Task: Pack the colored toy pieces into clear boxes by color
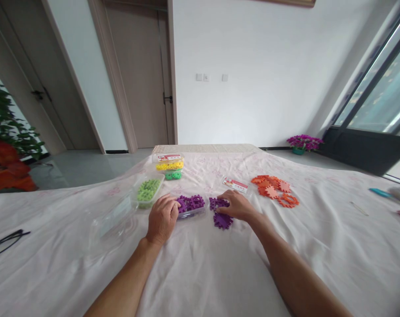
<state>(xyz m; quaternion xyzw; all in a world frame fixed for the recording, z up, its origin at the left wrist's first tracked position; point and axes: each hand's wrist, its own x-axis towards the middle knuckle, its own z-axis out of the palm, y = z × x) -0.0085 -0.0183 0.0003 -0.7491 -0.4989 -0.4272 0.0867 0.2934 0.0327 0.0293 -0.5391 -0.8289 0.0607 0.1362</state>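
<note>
Both forearms reach in from the bottom edge across the white sheet point(200, 273) that covers the worktop. Left hand point(161, 219) rests with its fingers curled against the near left end of a clear tray point(194, 210) that is filled with purple puzzle pieces point(190, 203); the grip is closed on the tray's end. Right hand point(237, 205) lies palm down just beside the tray on a small loose heap of purple pieces point(222, 219), fingers bent over the top ones; whether they pinch a piece I cannot tell. Left of the tray stands a second clear tray point(151, 184) holding green pieces point(147, 190), and nearer the camera lies an upturned clear lid point(111, 220). Farther back, two clear boxes sit stacked: the upper box point(168, 159) with a red label holds yellow pieces point(169, 166), the lower box point(172, 177) green ones. Right of the hands lie a small printed card point(235, 184) and a loose pile of orange pieces point(275, 189). Black glasses point(5, 242) lie at the far left.
</note>
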